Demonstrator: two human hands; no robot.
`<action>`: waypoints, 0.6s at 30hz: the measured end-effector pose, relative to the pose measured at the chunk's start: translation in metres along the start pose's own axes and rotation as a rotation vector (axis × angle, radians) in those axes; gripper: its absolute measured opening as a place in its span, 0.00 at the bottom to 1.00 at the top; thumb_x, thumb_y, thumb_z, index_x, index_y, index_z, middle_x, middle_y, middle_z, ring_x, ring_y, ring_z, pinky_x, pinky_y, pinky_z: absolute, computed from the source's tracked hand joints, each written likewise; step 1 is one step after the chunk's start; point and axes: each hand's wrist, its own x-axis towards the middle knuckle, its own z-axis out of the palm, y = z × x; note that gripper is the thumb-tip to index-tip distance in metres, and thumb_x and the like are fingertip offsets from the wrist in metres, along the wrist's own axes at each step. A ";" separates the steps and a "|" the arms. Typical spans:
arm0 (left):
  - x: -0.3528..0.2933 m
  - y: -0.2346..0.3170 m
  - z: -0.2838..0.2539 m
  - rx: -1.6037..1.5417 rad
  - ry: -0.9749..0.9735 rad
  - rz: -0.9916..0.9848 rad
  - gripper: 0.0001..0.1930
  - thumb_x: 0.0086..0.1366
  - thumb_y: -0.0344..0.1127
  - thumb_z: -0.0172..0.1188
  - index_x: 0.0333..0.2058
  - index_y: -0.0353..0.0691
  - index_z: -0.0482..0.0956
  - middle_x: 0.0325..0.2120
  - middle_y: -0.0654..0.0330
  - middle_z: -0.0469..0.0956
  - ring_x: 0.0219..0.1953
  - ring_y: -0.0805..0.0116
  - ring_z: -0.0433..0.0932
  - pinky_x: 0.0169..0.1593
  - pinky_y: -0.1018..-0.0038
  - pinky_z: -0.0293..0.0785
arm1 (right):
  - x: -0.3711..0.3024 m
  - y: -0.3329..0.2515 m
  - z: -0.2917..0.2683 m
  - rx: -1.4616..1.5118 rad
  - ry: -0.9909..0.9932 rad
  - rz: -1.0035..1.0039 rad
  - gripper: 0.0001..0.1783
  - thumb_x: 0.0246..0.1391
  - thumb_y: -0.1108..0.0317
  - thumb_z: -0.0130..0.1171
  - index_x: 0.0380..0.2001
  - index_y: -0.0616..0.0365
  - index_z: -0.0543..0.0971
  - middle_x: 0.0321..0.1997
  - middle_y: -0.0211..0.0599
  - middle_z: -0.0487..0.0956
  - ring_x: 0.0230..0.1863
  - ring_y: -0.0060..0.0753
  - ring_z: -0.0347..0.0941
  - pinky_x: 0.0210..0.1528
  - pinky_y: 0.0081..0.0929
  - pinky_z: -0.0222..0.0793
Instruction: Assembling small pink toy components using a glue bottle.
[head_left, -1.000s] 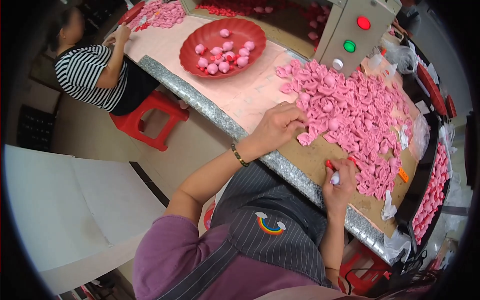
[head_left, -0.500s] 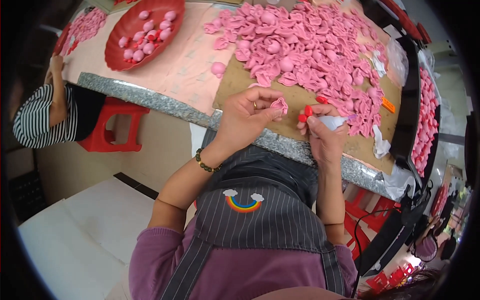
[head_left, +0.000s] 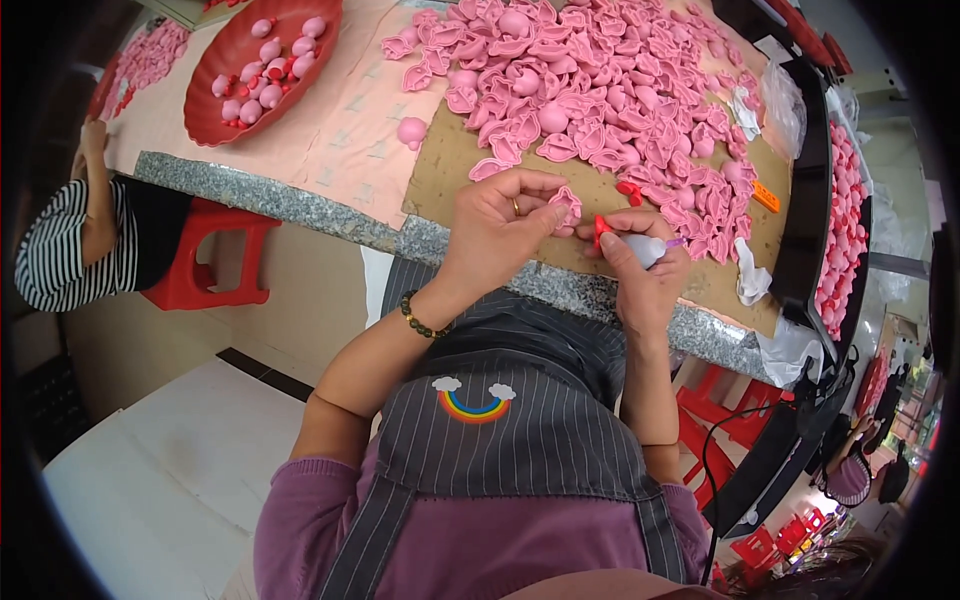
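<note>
My left hand pinches a small pink hollow plastic piece with a wavy rim between thumb and fingertips. Close to its right, my right hand is closed, a small red plastic piece at its thumb and fingertips. Tucked in the same hand is a small whitish squeeze bottle with a purple tip pointing right. The fingertips of the two hands nearly meet above the brown board's near edge. Another red piece lies beyond the right hand, beside a big heap of similar pink pieces.
A red scalloped bowl holds pink balls with red parts. An orange tool and crumpled white tissue lie at the board's right. A dark-rimmed tray of pink and red parts stands farther right. At left sits a person in striped clothing.
My right hand has brought the red piece nearer to the pink piece in my left hand. The bottle is tilted differently. The whole view has shifted slightly.
</note>
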 end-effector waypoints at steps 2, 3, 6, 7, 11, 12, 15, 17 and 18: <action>0.002 0.001 -0.001 0.002 -0.002 -0.005 0.11 0.57 0.20 0.54 0.41 0.27 0.72 0.32 0.54 0.77 0.34 0.71 0.78 0.38 0.76 0.77 | 0.000 -0.010 -0.005 -0.021 -0.071 0.162 0.09 0.43 0.84 0.56 0.31 0.68 0.73 0.30 0.42 0.76 0.26 0.28 0.74 0.30 0.20 0.72; 0.003 0.001 -0.001 0.007 -0.005 -0.010 0.11 0.57 0.20 0.54 0.40 0.27 0.72 0.31 0.55 0.77 0.33 0.71 0.78 0.38 0.75 0.78 | 0.001 -0.009 -0.005 -0.023 -0.070 0.163 0.09 0.43 0.84 0.56 0.31 0.68 0.73 0.30 0.42 0.76 0.26 0.28 0.74 0.30 0.20 0.72; 0.005 0.001 -0.001 0.000 0.006 -0.014 0.10 0.57 0.20 0.54 0.39 0.27 0.72 0.31 0.54 0.77 0.33 0.71 0.78 0.38 0.76 0.77 | 0.005 -0.008 -0.006 -0.361 -0.151 -0.157 0.10 0.42 0.85 0.56 0.31 0.67 0.74 0.31 0.39 0.75 0.30 0.25 0.72 0.34 0.18 0.70; 0.005 0.001 -0.001 -0.002 0.005 -0.014 0.10 0.57 0.20 0.54 0.39 0.27 0.72 0.31 0.54 0.77 0.33 0.71 0.78 0.38 0.76 0.77 | 0.005 -0.009 -0.005 -0.387 -0.170 -0.177 0.10 0.40 0.85 0.57 0.31 0.66 0.75 0.32 0.38 0.75 0.33 0.24 0.71 0.34 0.18 0.69; 0.004 0.000 0.000 0.083 0.011 -0.022 0.09 0.57 0.20 0.55 0.39 0.27 0.73 0.31 0.54 0.77 0.33 0.72 0.78 0.38 0.78 0.76 | 0.003 -0.023 0.014 -0.203 -0.030 0.129 0.09 0.37 0.85 0.58 0.26 0.65 0.75 0.31 0.35 0.74 0.34 0.22 0.69 0.38 0.18 0.64; 0.003 -0.001 0.000 0.112 0.023 -0.017 0.09 0.57 0.20 0.55 0.38 0.27 0.73 0.31 0.54 0.77 0.33 0.72 0.78 0.38 0.79 0.76 | 0.004 -0.019 0.013 -0.202 -0.032 0.132 0.09 0.37 0.85 0.58 0.26 0.65 0.75 0.31 0.35 0.74 0.34 0.22 0.69 0.38 0.18 0.64; 0.003 0.002 0.007 0.141 -0.015 -0.005 0.09 0.56 0.20 0.56 0.37 0.27 0.74 0.31 0.55 0.78 0.33 0.73 0.77 0.38 0.80 0.76 | 0.007 -0.012 0.005 -0.283 -0.086 -0.153 0.08 0.38 0.84 0.59 0.27 0.64 0.75 0.29 0.33 0.74 0.31 0.19 0.69 0.36 0.17 0.64; 0.001 -0.002 0.006 0.154 -0.023 -0.010 0.08 0.56 0.20 0.56 0.37 0.27 0.74 0.31 0.54 0.78 0.33 0.73 0.77 0.38 0.80 0.76 | 0.008 -0.011 0.003 -0.374 -0.080 -0.126 0.10 0.40 0.84 0.59 0.29 0.65 0.73 0.29 0.34 0.75 0.26 0.20 0.71 0.27 0.14 0.67; 0.000 -0.004 0.006 0.165 -0.037 -0.014 0.08 0.56 0.20 0.56 0.36 0.27 0.74 0.31 0.54 0.78 0.33 0.73 0.77 0.38 0.80 0.75 | 0.008 -0.012 0.004 -0.372 -0.082 -0.124 0.10 0.40 0.84 0.59 0.29 0.65 0.73 0.29 0.34 0.75 0.26 0.20 0.71 0.27 0.14 0.67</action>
